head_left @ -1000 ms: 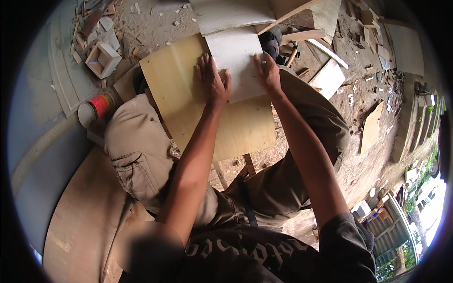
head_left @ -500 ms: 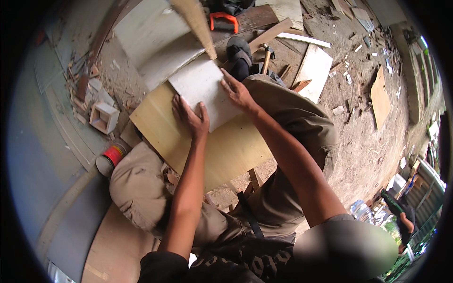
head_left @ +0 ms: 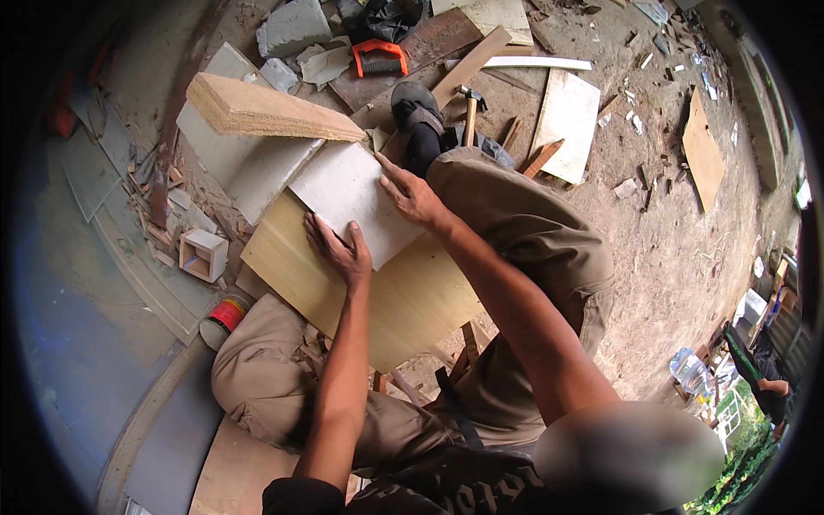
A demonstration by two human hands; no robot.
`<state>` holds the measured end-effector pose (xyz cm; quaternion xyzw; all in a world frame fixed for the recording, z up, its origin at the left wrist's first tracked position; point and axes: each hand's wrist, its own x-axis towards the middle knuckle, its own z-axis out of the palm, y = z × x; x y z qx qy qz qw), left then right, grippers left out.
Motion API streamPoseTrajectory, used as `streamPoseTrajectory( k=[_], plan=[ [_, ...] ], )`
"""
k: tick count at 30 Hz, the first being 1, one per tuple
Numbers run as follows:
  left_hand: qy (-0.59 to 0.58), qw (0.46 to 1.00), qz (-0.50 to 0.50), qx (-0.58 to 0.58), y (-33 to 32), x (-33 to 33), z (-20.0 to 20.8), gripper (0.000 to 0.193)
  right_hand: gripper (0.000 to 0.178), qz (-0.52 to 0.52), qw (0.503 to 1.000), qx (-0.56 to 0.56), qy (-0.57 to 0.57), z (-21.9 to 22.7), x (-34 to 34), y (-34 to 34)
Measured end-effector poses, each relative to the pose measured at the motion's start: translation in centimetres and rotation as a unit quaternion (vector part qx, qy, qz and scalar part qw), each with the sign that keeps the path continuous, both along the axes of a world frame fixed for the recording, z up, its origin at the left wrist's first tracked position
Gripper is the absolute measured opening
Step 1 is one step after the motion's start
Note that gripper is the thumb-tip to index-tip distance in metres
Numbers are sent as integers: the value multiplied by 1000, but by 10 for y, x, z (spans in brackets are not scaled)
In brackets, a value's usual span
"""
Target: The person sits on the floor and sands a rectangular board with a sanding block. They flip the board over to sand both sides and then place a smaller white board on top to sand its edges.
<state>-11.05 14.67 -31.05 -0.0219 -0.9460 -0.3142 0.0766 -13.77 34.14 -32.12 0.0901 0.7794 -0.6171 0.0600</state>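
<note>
Dark T-shirt [head_left: 399, 479], pale ornate lettering [head_left: 511, 481] across chest. Left sleeve [head_left: 302, 496] short, near-black, ends above elbow; right sleeve area blurred out. Left hand [head_left: 345, 253] and right hand [head_left: 415, 197] bare, forearms too. Loose khaki-brown trousers [head_left: 519, 197], heavily creased around knees. Narrow black strap [head_left: 459, 409] near waist. Black sock [head_left: 422, 150], dark footwear [head_left: 414, 99] with rounded toe, exact type unclear.

The dirt floor [head_left: 644, 266] spreads across the right of the frame, with a tan plywood offcut [head_left: 704, 159] lying on it at upper right and a dark brown board [head_left: 436, 50] at upper centre. Mid-frame, a yellowish board [head_left: 412, 300] carries a white panel [head_left: 348, 193].
</note>
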Motion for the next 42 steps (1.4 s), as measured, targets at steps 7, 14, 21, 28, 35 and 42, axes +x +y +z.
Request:
streamPoseTrajectory(
  k=[7, 14, 21, 28, 35, 42],
  plan=[
    [8, 1000, -1, -13, -2, -1, 0, 80, 53, -9, 1000, -9, 0, 3, -1, -3],
    [22, 998, 3, -64, 2, -1, 0, 74, 50, -32, 999, 41, -9, 20, 0, -5],
    [-11, 997, -1, -73, 3, 0, 6, 78, 44, -72, 997, 29, -10, 34, 0, -2],
    [-15, 998, -1, -68, 3, -1, 10, 83, 41, -84, 994, 50, 44, 30, 1, -4],
    [-8, 996, 19, -89, 5, -4, 10, 79, 41, -64, 995, 72, -7, 33, -3, -6],
    [8, 996, 18, -90, 4, -3, 10, 75, 41, -61, 990, 118, 35, 32, -3, -9]
  ],
)
